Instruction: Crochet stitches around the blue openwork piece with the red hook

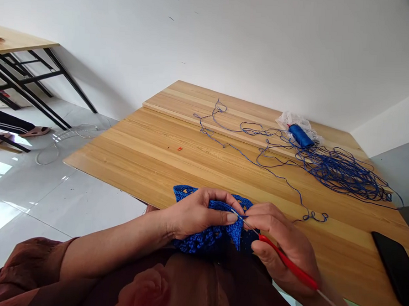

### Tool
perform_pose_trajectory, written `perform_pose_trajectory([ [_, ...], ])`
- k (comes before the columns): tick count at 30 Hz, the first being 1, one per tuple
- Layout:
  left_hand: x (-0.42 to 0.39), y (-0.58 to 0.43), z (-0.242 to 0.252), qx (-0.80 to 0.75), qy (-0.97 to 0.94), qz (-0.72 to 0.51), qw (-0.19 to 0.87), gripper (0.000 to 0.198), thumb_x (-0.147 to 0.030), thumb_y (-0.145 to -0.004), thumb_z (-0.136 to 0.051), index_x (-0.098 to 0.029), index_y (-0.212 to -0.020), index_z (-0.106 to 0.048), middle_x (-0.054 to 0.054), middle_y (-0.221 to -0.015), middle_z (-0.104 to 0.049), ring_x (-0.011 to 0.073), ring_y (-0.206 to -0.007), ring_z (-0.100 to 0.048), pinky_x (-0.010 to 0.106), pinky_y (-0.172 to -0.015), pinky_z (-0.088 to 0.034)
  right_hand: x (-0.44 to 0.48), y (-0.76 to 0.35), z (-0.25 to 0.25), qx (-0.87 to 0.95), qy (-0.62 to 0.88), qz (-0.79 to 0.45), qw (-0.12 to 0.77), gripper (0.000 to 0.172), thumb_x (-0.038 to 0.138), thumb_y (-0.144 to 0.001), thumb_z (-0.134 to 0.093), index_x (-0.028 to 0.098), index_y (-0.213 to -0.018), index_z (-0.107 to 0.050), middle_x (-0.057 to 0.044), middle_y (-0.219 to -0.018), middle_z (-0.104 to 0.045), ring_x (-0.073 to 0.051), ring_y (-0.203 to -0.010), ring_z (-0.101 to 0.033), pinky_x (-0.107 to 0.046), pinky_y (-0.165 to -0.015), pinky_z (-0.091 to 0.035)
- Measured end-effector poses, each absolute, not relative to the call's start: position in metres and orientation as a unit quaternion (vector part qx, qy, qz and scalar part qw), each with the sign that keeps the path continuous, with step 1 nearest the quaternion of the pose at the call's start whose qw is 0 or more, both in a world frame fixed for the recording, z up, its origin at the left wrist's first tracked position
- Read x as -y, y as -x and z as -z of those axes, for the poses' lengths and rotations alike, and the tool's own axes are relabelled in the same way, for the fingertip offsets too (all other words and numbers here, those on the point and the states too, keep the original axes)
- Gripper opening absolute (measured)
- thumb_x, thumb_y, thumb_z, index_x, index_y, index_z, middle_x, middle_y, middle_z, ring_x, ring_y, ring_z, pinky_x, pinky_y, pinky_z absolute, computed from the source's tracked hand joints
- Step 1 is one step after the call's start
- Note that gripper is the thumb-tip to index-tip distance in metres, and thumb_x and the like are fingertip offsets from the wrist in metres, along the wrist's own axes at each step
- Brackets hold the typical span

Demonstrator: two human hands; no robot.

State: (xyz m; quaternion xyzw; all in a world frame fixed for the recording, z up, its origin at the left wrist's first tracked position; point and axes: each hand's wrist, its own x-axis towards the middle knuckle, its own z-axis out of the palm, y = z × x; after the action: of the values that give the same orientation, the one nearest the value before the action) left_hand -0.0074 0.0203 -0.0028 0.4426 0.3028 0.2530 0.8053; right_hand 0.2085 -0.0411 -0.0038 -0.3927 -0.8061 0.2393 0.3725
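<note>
- Your right hand (285, 244) is closed round the red-handled hook (292, 266), thumb below and fingers above.
- Hook's long axis runs on a slant: thin metal shaft points up-left, away from your body, into the blue crochet piece (203, 242); the other end passes down-right along your right wrist. Tip itself hidden in the stitches.
- Your left hand (201, 212) pinches the crochet piece's upper edge, thumb on the near side, just beside where the shaft enters.
- Crochet piece sits at the table's near edge, in front of your lap, spread left to right behind and below your left hand; one corner hangs toward you, pointing down.
- Beyond, on the wooden table (150, 141): loose blue yarn (347, 174), heaped at right, strands trailing left.
- Blue spool (300, 136) lies on its side against a clear plastic bag (292, 118), axis slanting down-right.
- Black phone (395, 268) lies flat at far right; small orange-red bit (180, 149) lies left of centre.
</note>
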Motion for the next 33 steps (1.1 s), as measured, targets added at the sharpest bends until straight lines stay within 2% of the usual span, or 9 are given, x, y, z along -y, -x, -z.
perform_pose_trajectory([
  [3, -0.018, 0.004, -0.001, -0.328, -0.435, -0.286, 0.788, 0.029, -0.035, -0.070, -0.089, -0.012, -0.083, -0.075, 0.001, -0.077, -0.070, 0.0111, -0.073, -0.059, 0.023, -0.076, -0.046, 0.042, -0.206, 0.004, 0.844, 0.392, -0.067, 0.360, 0.027, 0.041, -0.101, -0.052, 0.018, -0.113, -0.061, -0.011, -0.107, -0.069, -0.024, -0.103, -0.064, -0.038, -0.091, -0.053],
  [6, -0.016, 0.000, -0.004, -0.341, -0.405, -0.289, 0.798, 0.035, -0.036, -0.063, -0.093, -0.012, -0.077, -0.071, -0.001, -0.072, -0.069, 0.0095, -0.068, -0.057, 0.022, -0.072, -0.046, 0.043, -0.205, 0.007, 0.852, 0.389, -0.004, 0.350, 0.025, 0.033, -0.102, -0.052, 0.016, -0.117, -0.059, -0.014, -0.114, -0.069, -0.025, -0.110, -0.063, -0.040, -0.098, -0.051],
  [9, -0.015, -0.002, -0.005, -0.357, -0.400, -0.288, 0.793, 0.039, -0.038, -0.060, -0.094, -0.013, -0.075, -0.068, -0.003, -0.070, -0.067, 0.0082, -0.065, -0.055, 0.022, -0.067, -0.045, 0.045, -0.204, 0.014, 0.842, 0.408, -0.004, 0.354, 0.022, 0.026, -0.101, -0.052, 0.015, -0.119, -0.059, -0.014, -0.114, -0.069, -0.023, -0.108, -0.064, -0.037, -0.098, -0.051],
  [16, -0.012, 0.001, -0.007, -0.385, -0.501, -0.303, 0.713, 0.032, -0.036, -0.068, -0.090, -0.014, -0.076, -0.068, -0.004, -0.073, -0.066, 0.0079, -0.067, -0.053, 0.021, -0.067, -0.043, 0.048, -0.198, 0.023, 0.781, 0.480, -0.085, 0.391, 0.018, 0.019, -0.099, -0.049, 0.021, -0.112, -0.061, -0.007, -0.105, -0.069, -0.020, -0.098, -0.065, -0.034, -0.089, -0.051],
  [21, -0.010, 0.000, -0.004, -0.360, -0.431, -0.304, 0.770, 0.037, -0.038, -0.063, -0.092, -0.012, -0.078, -0.071, -0.001, -0.075, -0.070, 0.0094, -0.070, -0.058, 0.022, -0.074, -0.047, 0.047, -0.204, 0.018, 0.819, 0.426, -0.043, 0.381, 0.023, 0.021, -0.097, -0.052, 0.018, -0.118, -0.061, -0.009, -0.113, -0.070, -0.024, -0.107, -0.062, -0.040, -0.097, -0.047],
  [26, -0.011, 0.000, -0.002, -0.353, -0.419, -0.283, 0.787, 0.038, -0.039, -0.063, -0.092, -0.012, -0.083, -0.074, 0.000, -0.079, -0.073, 0.0112, -0.073, -0.061, 0.023, -0.076, -0.049, 0.049, -0.205, 0.019, 0.825, 0.425, -0.031, 0.371, 0.024, 0.020, -0.098, -0.052, 0.017, -0.120, -0.061, -0.010, -0.113, -0.070, -0.024, -0.107, -0.063, -0.037, -0.097, -0.050],
  [31, -0.012, 0.003, -0.006, -0.384, -0.538, -0.275, 0.698, 0.026, -0.035, -0.074, -0.085, -0.014, -0.085, -0.075, 0.002, -0.082, -0.075, 0.0145, -0.078, -0.064, 0.025, -0.078, -0.050, 0.049, -0.198, 0.017, 0.791, 0.474, -0.057, 0.384, 0.020, 0.014, -0.097, -0.051, 0.021, -0.111, -0.063, -0.006, -0.101, -0.071, -0.021, -0.095, -0.065, -0.035, -0.087, -0.052],
  [33, -0.011, 0.004, -0.006, -0.394, -0.583, -0.283, 0.652, 0.022, -0.033, -0.077, -0.081, -0.014, -0.088, -0.077, 0.003, -0.087, -0.077, 0.0166, -0.084, -0.066, 0.026, -0.082, -0.050, 0.047, -0.199, 0.013, 0.804, 0.467, -0.027, 0.368, 0.021, 0.013, -0.095, -0.055, 0.021, -0.112, -0.063, -0.007, -0.100, -0.071, -0.022, -0.096, -0.065, -0.037, -0.088, -0.051],
])
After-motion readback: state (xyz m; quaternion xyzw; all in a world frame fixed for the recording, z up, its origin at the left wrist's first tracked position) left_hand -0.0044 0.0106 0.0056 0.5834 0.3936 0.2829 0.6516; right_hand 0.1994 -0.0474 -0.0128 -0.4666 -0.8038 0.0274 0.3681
